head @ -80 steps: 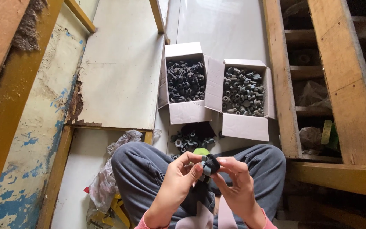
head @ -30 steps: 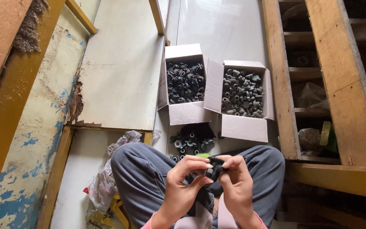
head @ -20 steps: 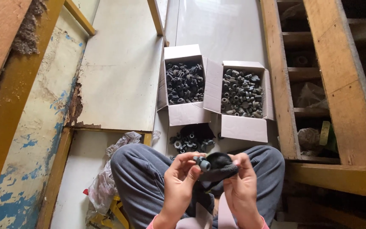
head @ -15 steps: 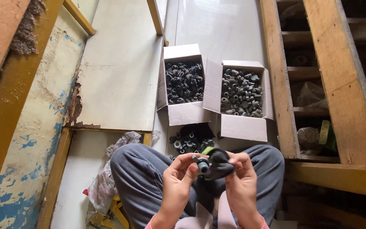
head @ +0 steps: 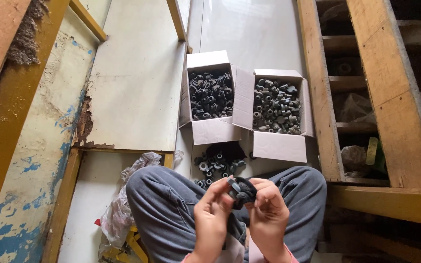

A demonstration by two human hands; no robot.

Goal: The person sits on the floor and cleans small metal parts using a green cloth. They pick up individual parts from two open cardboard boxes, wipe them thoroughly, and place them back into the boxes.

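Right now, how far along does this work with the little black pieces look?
Two open boxes, left box and right box, look full of parts. Left hand and right hand pinch a black rubber piece together. A small pile lies loose on the floor.

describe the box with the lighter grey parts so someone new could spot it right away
On the pale floor ahead of the seated person's knees, two open white cardboard boxes stand side by side. It is the right-hand box, nearest the wooden pallet; its parts are paler grey than the near-black ones in the left-hand box.
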